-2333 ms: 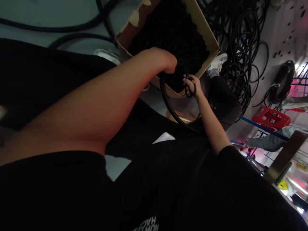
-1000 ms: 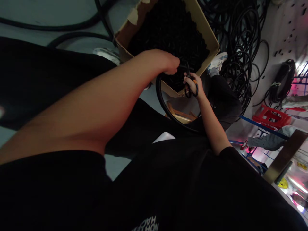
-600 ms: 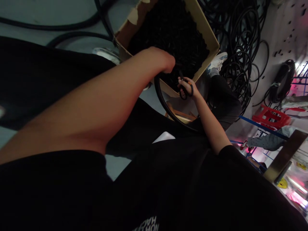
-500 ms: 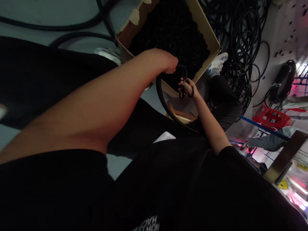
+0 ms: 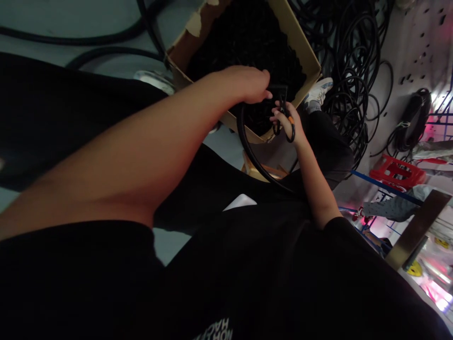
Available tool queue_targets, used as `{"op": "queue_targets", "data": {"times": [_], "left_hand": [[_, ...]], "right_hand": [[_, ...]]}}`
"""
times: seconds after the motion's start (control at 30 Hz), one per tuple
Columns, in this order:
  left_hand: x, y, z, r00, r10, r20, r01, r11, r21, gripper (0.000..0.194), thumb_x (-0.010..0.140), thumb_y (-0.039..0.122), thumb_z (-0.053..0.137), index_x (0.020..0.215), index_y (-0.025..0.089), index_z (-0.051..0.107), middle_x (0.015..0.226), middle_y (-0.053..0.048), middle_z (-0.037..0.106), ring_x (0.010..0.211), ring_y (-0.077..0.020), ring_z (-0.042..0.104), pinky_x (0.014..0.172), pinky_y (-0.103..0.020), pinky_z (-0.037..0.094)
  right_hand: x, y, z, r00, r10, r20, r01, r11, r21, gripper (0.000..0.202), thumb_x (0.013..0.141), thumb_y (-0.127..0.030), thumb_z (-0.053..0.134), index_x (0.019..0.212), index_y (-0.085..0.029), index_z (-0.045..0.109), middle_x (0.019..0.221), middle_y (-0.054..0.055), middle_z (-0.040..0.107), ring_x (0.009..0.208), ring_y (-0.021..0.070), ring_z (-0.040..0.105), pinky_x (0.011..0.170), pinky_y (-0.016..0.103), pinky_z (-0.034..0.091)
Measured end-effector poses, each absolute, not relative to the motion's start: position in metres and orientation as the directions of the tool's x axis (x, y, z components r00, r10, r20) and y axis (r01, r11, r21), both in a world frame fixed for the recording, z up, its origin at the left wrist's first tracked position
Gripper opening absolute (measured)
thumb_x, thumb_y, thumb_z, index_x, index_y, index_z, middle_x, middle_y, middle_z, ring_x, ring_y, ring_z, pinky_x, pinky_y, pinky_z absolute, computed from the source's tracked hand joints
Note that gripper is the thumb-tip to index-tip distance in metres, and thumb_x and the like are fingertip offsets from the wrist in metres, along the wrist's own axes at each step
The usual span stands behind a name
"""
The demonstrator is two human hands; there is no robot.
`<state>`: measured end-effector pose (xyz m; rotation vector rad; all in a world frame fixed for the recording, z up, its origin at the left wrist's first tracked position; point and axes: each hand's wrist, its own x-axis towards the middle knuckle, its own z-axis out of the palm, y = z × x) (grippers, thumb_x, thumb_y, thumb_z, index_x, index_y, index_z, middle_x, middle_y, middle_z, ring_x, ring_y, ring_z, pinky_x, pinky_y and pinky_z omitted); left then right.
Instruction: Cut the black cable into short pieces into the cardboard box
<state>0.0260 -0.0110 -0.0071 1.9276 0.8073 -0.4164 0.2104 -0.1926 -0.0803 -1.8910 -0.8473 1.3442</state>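
Note:
My left hand (image 5: pixel 253 85) is closed over the near part of an open cardboard box (image 5: pixel 309 78), gripping a black hose (image 5: pixel 253 158). The hose curves down from that hand across my lap. A short black length sticks out past my left fingertips toward the scissors. My right hand (image 5: pixel 292 123), just to the right, holds black-handled scissors (image 5: pixel 290 132) with an orange part, fingers in the loops. The dark blades are hard to make out against the box's contents. Many short black pieces (image 5: pixel 247 42) fill the box.
Tangled black hoses (image 5: pixel 354 61) lie on the floor right of the box. Beyond are a coiled bundle (image 5: pixel 417 118), a red plastic stool (image 5: pixel 398 172) and another person's leg (image 5: pixel 389 210). A thicker black hose (image 5: pixel 88 40) crosses the floor at upper left. My shoe (image 5: pixel 318 92) stands beside the box.
Both hands have shifted slightly right and up. The left hand has turned so its fingertips show, and the black length between the hands is plainer to see.

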Motion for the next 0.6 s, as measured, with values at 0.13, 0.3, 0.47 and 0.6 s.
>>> {"op": "queue_targets", "data": {"times": [0.13, 0.3, 0.47, 0.6], "left_hand": [[0.028, -0.015, 0.011, 0.691, 0.389, -0.61, 0.721, -0.439, 0.537, 0.074, 0.124, 0.052, 0.047, 0.19, 0.02, 0.058, 0.184, -0.016, 0.071, 0.162, -0.0429, 0.067, 0.134, -0.063, 0.056], [0.029, -0.019, 0.027, 0.722, 0.35, -0.597, 0.685, -0.483, 0.545, 0.069, 0.123, 0.043, 0.048, 0.185, 0.016, 0.064, 0.176, -0.018, 0.076, 0.156, -0.0432, 0.072, 0.13, -0.062, 0.058], [0.028, -0.018, 0.033, 0.699, 0.362, -0.616, 0.699, -0.526, 0.484, 0.066, 0.124, 0.039, 0.05, 0.183, 0.016, 0.067, 0.177, -0.021, 0.076, 0.157, -0.0442, 0.074, 0.125, -0.059, 0.061], [0.028, -0.017, 0.034, 0.681, 0.386, -0.622, 0.721, -0.5, 0.479, 0.065, 0.125, 0.041, 0.05, 0.184, 0.02, 0.067, 0.18, -0.019, 0.074, 0.162, -0.046, 0.071, 0.13, -0.063, 0.059]], "right_hand": [[0.21, -0.179, -0.072, 0.111, 0.872, -0.477, 0.144, -0.489, -0.86, 0.053, 0.132, -0.064, 0.057, 0.111, -0.019, 0.074, 0.1, 0.002, 0.078, 0.11, 0.0159, 0.083, 0.089, 0.022, 0.064], [0.204, -0.17, -0.068, 0.167, 0.866, -0.471, 0.073, -0.488, -0.87, 0.057, 0.132, -0.064, 0.052, 0.102, -0.018, 0.068, 0.088, -0.001, 0.075, 0.099, 0.0108, 0.084, 0.082, 0.017, 0.058], [0.198, -0.169, -0.072, 0.306, 0.748, -0.589, 0.053, -0.631, -0.774, 0.045, 0.112, -0.055, 0.093, 0.137, -0.028, 0.068, 0.134, 0.007, 0.086, 0.112, 0.02, 0.084, 0.097, 0.035, 0.077], [0.196, -0.167, -0.075, 0.275, 0.764, -0.583, 0.097, -0.625, -0.774, 0.042, 0.119, -0.059, 0.082, 0.141, -0.027, 0.066, 0.135, 0.009, 0.083, 0.119, 0.0219, 0.085, 0.101, 0.035, 0.076]]}}
